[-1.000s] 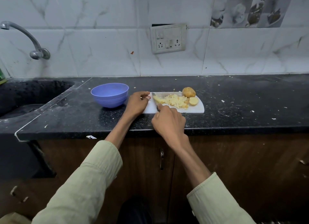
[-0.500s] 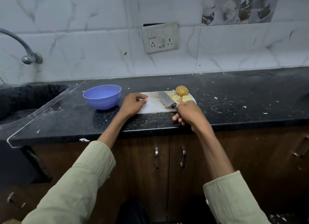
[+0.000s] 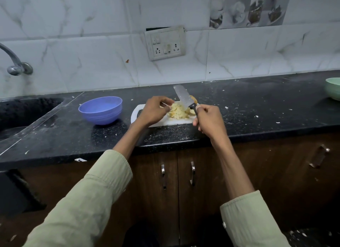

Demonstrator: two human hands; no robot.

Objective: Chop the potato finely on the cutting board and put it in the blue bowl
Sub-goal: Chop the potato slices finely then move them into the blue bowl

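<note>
A white cutting board (image 3: 139, 112) lies on the black counter with a heap of chopped yellow potato (image 3: 178, 111) on it. My right hand (image 3: 209, 120) grips the black handle of a knife (image 3: 183, 97), whose blade is raised and tilted up over the heap. A brown unchopped potato piece (image 3: 193, 99) shows just behind the blade. My left hand (image 3: 156, 110) hovers over the board's left half with curled fingers at the edge of the heap. The blue bowl (image 3: 101, 109) stands to the left of the board and looks empty.
A dark sink (image 3: 22, 110) with a metal tap (image 3: 15, 64) lies at the far left. A pale green bowl (image 3: 333, 88) sits at the counter's right end. Potato scraps are scattered over the counter (image 3: 257, 103). A socket plate (image 3: 165, 43) is on the wall.
My right hand has lifted the knife so that the blade now tilts up above the potato. My left hand has moved right from the board's edge to the heap.
</note>
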